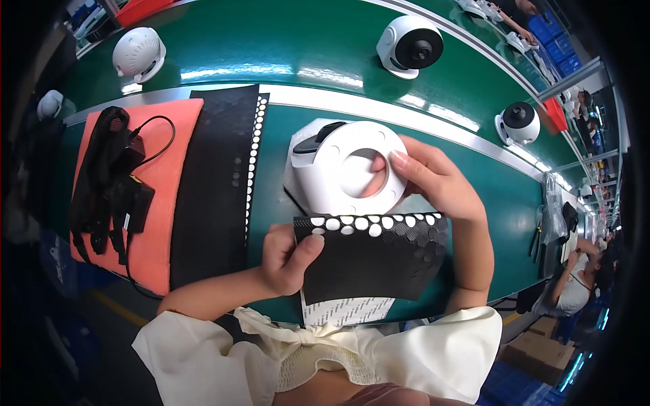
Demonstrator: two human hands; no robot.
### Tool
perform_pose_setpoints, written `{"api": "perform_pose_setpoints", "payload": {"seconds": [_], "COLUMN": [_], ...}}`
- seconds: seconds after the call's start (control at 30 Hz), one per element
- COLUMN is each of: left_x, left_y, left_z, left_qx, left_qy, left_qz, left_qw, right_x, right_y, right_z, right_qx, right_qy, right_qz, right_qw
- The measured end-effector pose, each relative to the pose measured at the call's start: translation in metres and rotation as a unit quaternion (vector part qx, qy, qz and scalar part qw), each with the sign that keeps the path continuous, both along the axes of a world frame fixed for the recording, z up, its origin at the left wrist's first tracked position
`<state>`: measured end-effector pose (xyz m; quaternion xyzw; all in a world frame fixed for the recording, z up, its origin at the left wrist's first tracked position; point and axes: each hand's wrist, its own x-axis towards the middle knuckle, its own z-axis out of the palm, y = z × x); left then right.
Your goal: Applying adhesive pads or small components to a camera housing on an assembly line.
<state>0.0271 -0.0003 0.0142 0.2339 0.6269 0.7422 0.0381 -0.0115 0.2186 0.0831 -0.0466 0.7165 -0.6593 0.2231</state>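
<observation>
My left hand [290, 257] pinches the left edge of a black sheet of round stick-on pads [365, 260], thumb on top. Along the sheet's upper edge runs a band of white dots, and a white printed backing shows below it. My right hand [433, 176] grips the white security camera housing [325, 172] by its ring-shaped base, which faces me; the thumb lies at the rim and a finger shows through the round opening. A dark part of the camera shows at its upper left. The sheet's top edge lies just below the housing.
On the left, an orange foam mat [162, 196] bears black power adapters with cables [125, 183]. Beside it lies another black pad sheet [217, 183]. Beyond a metal rail, a green conveyor belt [271, 47] carries white cameras [409, 47]. Cardboard boxes [538, 355] stand at lower right, near another person [569, 284].
</observation>
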Motion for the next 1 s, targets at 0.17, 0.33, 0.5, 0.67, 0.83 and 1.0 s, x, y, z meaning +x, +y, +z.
{"api": "perform_pose_setpoints", "payload": {"seconds": [0.17,0.33,0.5,0.67,0.83,1.0], "left_x": [0.0,0.003,-0.008,-0.017,-0.016,-0.015], "left_y": [0.001,0.007,-0.001,-0.003,-0.007,-0.007], "left_z": [-0.018,-0.014,0.006,0.019,0.02,0.018], "left_qx": [0.02,0.105,0.082,0.002,-0.003,-0.015], "left_qy": [-0.021,-0.073,-0.022,-0.012,-0.065,-0.032], "left_qz": [0.005,-0.002,-0.044,-0.036,-0.017,-0.001], "left_qw": [1.0,0.992,0.995,0.999,0.998,0.999], "right_x": [0.013,0.033,0.041,0.04,0.04,0.038], "right_y": [0.013,0.014,-0.003,0.001,-0.005,-0.001], "right_z": [0.016,0.018,0.025,0.018,0.012,0.019], "right_qx": [0.18,0.132,0.146,0.112,0.108,0.161], "right_qy": [0.18,0.252,0.273,0.251,0.267,0.253], "right_qz": [-0.061,0.0,-0.029,-0.042,-0.043,-0.023], "right_qw": [0.965,0.959,0.951,0.961,0.957,0.954]}}
